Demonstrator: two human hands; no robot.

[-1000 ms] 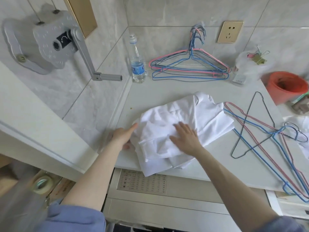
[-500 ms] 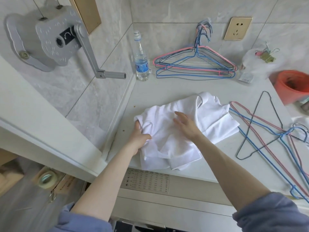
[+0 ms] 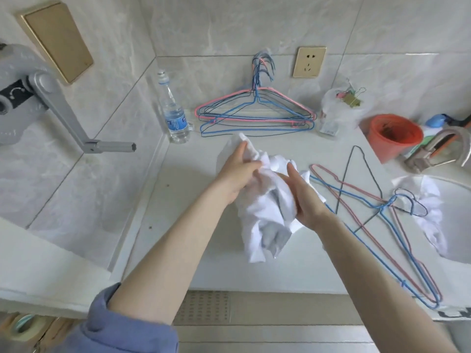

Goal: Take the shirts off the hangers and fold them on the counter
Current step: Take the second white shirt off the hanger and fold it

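Shirt (image 3: 265,217) is off its hanger and bunched between both hands, right of the water bottle (image 3: 174,115) and nearer me than it, above the counter (image 3: 198,225). I can't tell if the low end touches the surface. Left hand (image 3: 239,169) has its fingers curled round the upper wad, so it carries the weight. Right hand (image 3: 303,197) lies along the shirt's side with fingers near straight. Its thumb looks tucked into a fold, and I can't tell whether it pinches. My read: lifted like this so the cloth drops free and a seam or collar can be found before laying it flat. Long axis runs far to near: the top corner points toward the wall, at the hanger stack (image 3: 254,115) just right of the bottle, and the loose end hangs toward the front edge. Collar and hem aren't discernible. Loose hangers (image 3: 382,212) lie farther right of the bottle, apart from the shirt, presumably shoved aside to keep folding room.
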